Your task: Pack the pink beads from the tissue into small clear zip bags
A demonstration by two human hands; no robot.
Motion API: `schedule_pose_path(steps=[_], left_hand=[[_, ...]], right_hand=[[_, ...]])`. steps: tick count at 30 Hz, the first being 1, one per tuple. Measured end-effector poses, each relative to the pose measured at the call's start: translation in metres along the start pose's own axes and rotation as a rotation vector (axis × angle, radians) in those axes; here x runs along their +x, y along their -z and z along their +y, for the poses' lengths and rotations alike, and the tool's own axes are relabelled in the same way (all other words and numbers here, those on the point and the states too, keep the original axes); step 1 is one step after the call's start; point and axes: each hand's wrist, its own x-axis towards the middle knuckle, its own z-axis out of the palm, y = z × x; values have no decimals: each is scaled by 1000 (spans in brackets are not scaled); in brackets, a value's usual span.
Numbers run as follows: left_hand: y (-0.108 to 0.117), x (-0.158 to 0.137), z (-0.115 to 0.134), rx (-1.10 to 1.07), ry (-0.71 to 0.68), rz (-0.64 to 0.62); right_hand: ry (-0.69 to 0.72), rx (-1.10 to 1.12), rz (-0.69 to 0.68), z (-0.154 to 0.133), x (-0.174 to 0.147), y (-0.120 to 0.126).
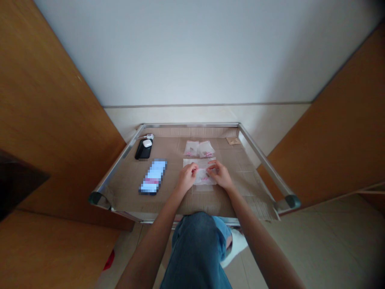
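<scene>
A small clear plastic bag point(205, 179) with pink bits inside lies in front of me, between my hands. My left hand point(187, 176) is closed at its left edge, fingertips pinched together; a speck of red shows there, too small to name. On the right, my right hand point(221, 175) rests over the bag's upper corner with its thumb and forefinger apart. Just beyond my fingers lies another clear bag point(192, 161), partly covered by them. Farther back, two clear bags point(191, 147) with pink bits lie side by side.
Cardboard point(171, 150) lines the metal-railed cart top point(192, 125). To the left are a phone with a lit, blurred screen point(154, 176), a black phone point(142, 151) and a white earbud case point(147, 143). A small brown packet point(233, 141) sits back right. A wall stands behind.
</scene>
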Motion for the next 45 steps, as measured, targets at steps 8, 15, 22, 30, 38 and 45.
schedule_pose_path(steps=[8, 15, 22, 30, 38, 45], left_hand=[[2, -1, 5, 11, -24, -12], [4, -3, 12, 147, -129, -94], [2, -6, 12, 255, -248, -181], [2, -5, 13, 236, -227, -161], [4, 0, 10, 127, -108, -96], [3, 3, 5, 91, -78, -68]], right_hand=[[21, 63, 50, 2, 2, -2], [91, -70, 19, 0, 1, -1], [141, -136, -32, -3, 0, 0], [147, -158, -44, 0, 0, -1], [152, -171, -26, -1, 1, -2], [140, -180, -13, 0, 1, -1]])
